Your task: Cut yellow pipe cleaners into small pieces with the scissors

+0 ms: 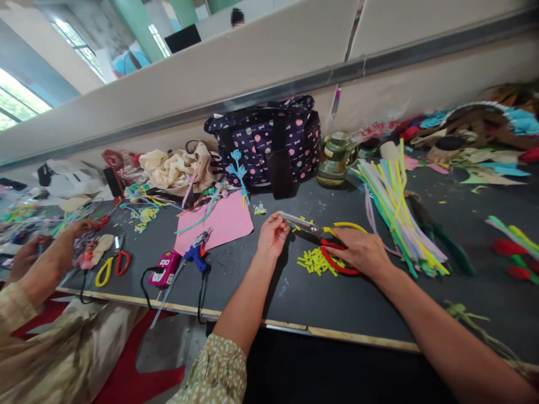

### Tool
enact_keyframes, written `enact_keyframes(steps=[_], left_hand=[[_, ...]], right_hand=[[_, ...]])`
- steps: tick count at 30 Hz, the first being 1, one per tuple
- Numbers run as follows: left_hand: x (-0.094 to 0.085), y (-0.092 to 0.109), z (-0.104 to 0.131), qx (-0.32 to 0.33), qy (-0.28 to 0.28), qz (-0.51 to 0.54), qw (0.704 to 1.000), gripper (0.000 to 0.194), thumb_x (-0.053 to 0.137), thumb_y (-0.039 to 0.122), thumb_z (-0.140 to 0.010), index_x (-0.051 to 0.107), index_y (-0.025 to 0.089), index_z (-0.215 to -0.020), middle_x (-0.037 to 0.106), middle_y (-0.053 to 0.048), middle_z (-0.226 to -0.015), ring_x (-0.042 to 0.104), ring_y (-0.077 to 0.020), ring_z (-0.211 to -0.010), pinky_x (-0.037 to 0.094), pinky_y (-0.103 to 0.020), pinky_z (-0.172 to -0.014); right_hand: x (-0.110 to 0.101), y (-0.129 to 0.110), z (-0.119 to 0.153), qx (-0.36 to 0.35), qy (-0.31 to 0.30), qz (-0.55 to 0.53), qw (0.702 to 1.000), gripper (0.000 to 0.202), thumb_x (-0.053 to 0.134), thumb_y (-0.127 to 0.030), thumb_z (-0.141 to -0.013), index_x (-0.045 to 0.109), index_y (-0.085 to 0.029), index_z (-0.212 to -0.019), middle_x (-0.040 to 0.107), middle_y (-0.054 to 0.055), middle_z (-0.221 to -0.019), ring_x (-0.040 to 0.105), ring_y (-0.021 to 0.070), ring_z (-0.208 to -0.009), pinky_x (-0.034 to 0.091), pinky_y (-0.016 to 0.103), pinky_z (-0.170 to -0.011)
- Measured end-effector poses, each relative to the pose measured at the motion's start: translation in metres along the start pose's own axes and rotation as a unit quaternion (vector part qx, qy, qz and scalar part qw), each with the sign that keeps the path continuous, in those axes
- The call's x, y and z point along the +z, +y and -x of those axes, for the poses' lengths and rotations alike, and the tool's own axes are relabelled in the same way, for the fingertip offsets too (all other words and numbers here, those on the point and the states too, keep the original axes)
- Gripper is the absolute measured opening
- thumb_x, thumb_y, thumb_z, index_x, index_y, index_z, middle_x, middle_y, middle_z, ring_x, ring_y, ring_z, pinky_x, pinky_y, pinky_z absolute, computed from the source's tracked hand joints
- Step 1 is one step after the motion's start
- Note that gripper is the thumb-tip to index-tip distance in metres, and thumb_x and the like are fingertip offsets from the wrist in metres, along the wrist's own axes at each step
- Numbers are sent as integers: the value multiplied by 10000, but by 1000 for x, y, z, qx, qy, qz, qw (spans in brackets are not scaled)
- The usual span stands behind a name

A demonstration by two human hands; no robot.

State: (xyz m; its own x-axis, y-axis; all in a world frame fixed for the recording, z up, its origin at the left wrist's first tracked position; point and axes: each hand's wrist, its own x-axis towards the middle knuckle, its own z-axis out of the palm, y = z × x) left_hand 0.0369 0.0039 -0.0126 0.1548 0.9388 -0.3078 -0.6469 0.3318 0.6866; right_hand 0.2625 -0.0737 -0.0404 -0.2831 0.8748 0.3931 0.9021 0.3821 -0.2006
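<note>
My right hand (364, 251) grips a pair of scissors (305, 225) with one yellow and one red handle. The blades point left, their tips reaching my left hand (273, 231). The fingers of that hand are pinched together at the blade tips; whatever they hold is too small to make out. Beneath the scissors lies a heap of short yellow-green pieces (314, 261), with a few more scattered behind the blades. A bundle of long pastel fuzzy stems (400, 219) lies to the right of my right hand.
Left of me are a pink sheet (225, 224), a blue glue gun (197, 255), a magenta box (167, 268) and another pair of scissors (113, 264). A dotted bag (256, 140), a phone (281, 175) and a green jug (336, 160) stand behind. A co-worker's hands (69, 238) work at far left.
</note>
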Motion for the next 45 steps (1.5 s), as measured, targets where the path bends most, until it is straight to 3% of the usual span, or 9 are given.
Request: enact_keyframes(steps=[16,21,36,45], left_hand=[[-1,-1,-2,9,-16,31,999,185,714,49,-619,593,116,-740,485,41,-580,433,-23,-489,356,-167,-508],[-2,-1,-3,9,-16,35,999,180,707,44,-610,595,117,-732,497,33,-580,433,-26,-493,355,-167,-504],[0,-4,-2,50,34,-26,998,247,778,134,-566,625,127,-759,570,20,-631,473,-38,-502,375,-198,-531],[-3,-3,-4,55,26,-47,997,284,809,173,-551,630,133,-768,557,35,-595,492,-40,-505,401,-191,-537]], right_hand=[[-4,-3,-1,-1,-4,-26,1000,438,418,-581,-893,628,-206,-980,680,49,-816,639,178,-781,421,281,-644],[-5,-4,-1,-3,-18,-14,1000,436,417,-581,-897,611,-190,-887,670,42,-782,635,164,-736,407,275,-631],[-4,-5,-2,6,-5,28,1000,422,424,-577,-894,592,-192,-854,667,36,-779,621,159,-724,355,263,-594],[-4,-4,-1,11,-2,17,1000,424,424,-581,-889,605,-198,-866,672,36,-779,614,162,-742,343,262,-607]])
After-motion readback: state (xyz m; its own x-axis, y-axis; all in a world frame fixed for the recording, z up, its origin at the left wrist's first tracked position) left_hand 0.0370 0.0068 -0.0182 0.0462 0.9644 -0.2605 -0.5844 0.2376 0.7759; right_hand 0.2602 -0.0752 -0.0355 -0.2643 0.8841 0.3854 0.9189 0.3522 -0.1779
